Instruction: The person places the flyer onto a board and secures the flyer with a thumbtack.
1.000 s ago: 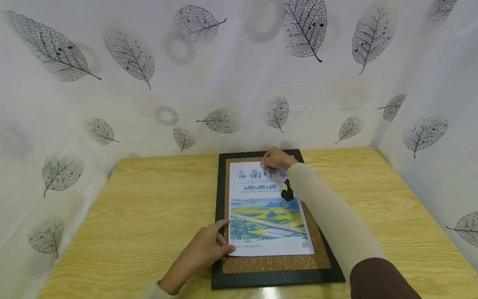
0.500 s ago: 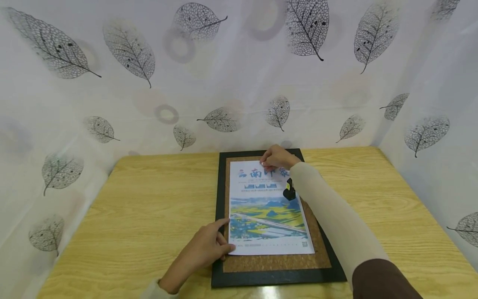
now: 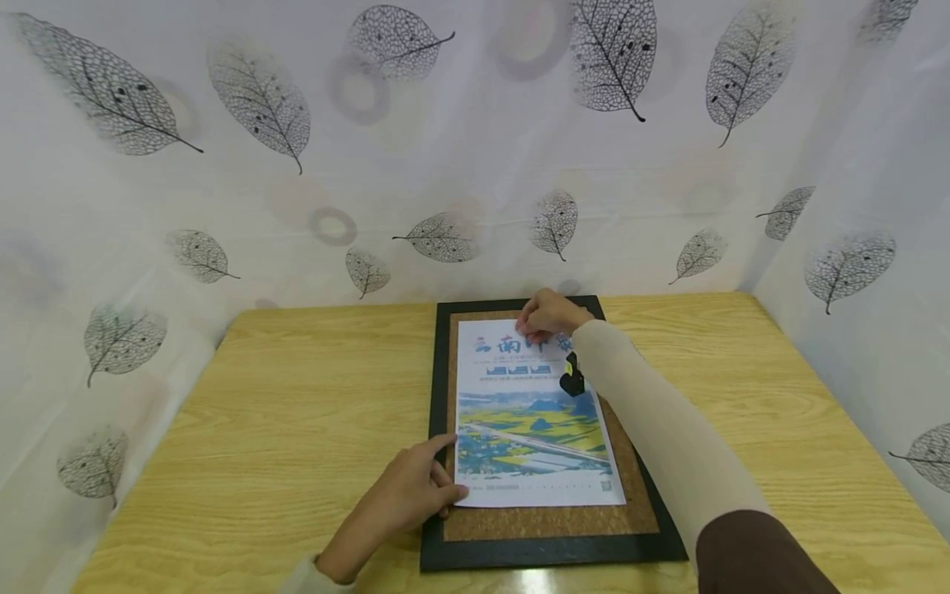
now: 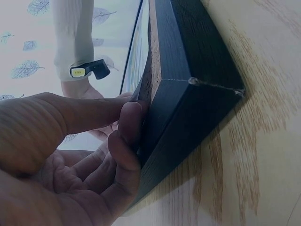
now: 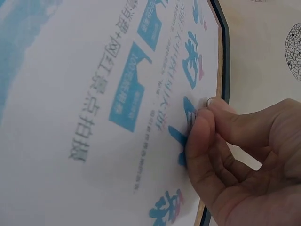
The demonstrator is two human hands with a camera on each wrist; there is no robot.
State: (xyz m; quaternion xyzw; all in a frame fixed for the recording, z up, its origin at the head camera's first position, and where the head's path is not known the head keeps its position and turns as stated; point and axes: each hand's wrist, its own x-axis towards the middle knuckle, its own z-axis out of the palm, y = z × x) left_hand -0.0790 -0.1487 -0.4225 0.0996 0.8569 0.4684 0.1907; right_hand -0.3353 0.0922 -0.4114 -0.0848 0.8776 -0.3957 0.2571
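Observation:
A printed poster (image 3: 531, 487), with blue lettering and a green and yellow landscape, lies on a cork board (image 3: 549, 524) in a black frame (image 3: 552, 551). My left hand (image 3: 404, 493) is at the poster's lower left corner. In the left wrist view, thumb and finger pinch the slightly raised paper edge beside the frame. Near the top middle my right hand (image 3: 551, 315) has thumb and index fingertips together against the paper. Between them, in the right wrist view, shows a bit of a small shiny clear pushpin (image 5: 191, 117); the fingers hide most of it.
The framed board lies on a light wooden table (image 3: 319, 396), its far edge close to the back curtain (image 3: 475, 148) with leaf prints. Curtain also stands along both sides. A black wrist camera (image 3: 572, 377) hangs from the right sleeve over the poster.
My right hand has tipped slightly at the poster's top, with its wrist shifting a little. The left hand stays at the lower left corner, and the poster and board keep their places.

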